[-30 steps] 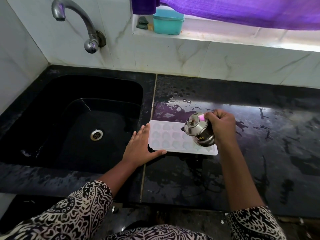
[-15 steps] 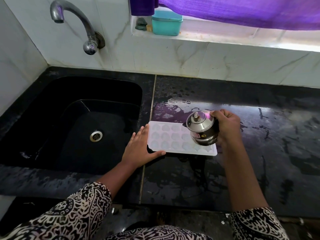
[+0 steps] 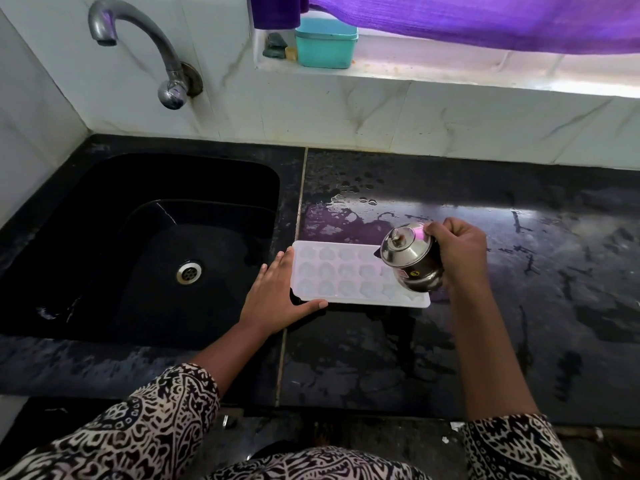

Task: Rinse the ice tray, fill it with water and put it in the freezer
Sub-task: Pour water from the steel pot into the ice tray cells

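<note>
Ice tray [image 3: 346, 271] lies against the flat-fingered left hand [image 3: 277, 299], beneath the steel pot [image 3: 412, 261] the right hand [image 3: 457, 251] grips.

Right-end cells of the ice tray [image 3: 341, 271] behind the steel pot [image 3: 408, 259]; label illegible.

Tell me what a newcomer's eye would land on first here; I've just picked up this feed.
The shiny lidded steel pot stands out, gripped in the right hand and tilted over the right end of the white ice tray on the wet black counter. The left hand rests flat against the tray's left end, beside the black sink. A bright purple curtain hangs across the top.
</note>
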Demonstrator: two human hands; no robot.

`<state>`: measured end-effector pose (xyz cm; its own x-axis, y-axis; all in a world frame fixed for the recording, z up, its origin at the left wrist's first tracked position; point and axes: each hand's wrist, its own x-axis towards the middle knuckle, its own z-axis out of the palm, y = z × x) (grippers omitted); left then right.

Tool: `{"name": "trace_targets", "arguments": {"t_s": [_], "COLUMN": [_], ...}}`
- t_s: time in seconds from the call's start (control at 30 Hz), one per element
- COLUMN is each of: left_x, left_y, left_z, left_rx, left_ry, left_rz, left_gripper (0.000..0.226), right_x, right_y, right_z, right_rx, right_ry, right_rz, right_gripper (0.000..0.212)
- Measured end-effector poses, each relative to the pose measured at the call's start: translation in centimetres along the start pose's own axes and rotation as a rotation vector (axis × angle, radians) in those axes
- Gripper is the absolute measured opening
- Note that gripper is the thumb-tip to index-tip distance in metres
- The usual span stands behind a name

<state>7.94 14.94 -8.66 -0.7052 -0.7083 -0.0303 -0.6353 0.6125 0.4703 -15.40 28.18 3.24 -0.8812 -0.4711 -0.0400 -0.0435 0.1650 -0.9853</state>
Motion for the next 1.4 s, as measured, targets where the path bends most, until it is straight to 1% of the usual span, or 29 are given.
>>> {"name": "trace_targets", "arguments": {"t_s": [0.2, 0.6, 0.93, 1.13, 1.4], "left_x": [-0.08, -0.06, -0.04, 0.08, 0.03], "left_y": [0.13, 0.13, 0.03, 0.05, -0.02], "left_z": [-0.12, -0.08, -0.10, -0.05, -0.04], "left_rx": [-0.008, -0.010, -0.023, -0.019, -0.021], "left_ry": [0.007, -0.003, -0.003, -0.005, 0.000], "left_rz": [-0.002, -0.004, -0.004, -0.004, -0.002], "left_gripper": [0.124, 0.126, 0.129, 0.132, 0.131], "right_x": [-0.11, 0.24, 0.38, 0.44, 0.41], "right_y": [0.09, 0.15, 0.09, 0.08, 0.26], "right_z": [-0.17, -0.60, -0.53, -0.53, -0.64], "right_rx": [-0.029, -0.100, -0.110, -0.115, -0.116], "right_ry": [-0.010, -0.016, -0.019, -0.022, -0.014], "right_rz": [-0.017, -0.036, -0.047, -0.037, -0.026], "right_gripper": [0.036, 0.033, 0.034, 0.031, 0.031]}}
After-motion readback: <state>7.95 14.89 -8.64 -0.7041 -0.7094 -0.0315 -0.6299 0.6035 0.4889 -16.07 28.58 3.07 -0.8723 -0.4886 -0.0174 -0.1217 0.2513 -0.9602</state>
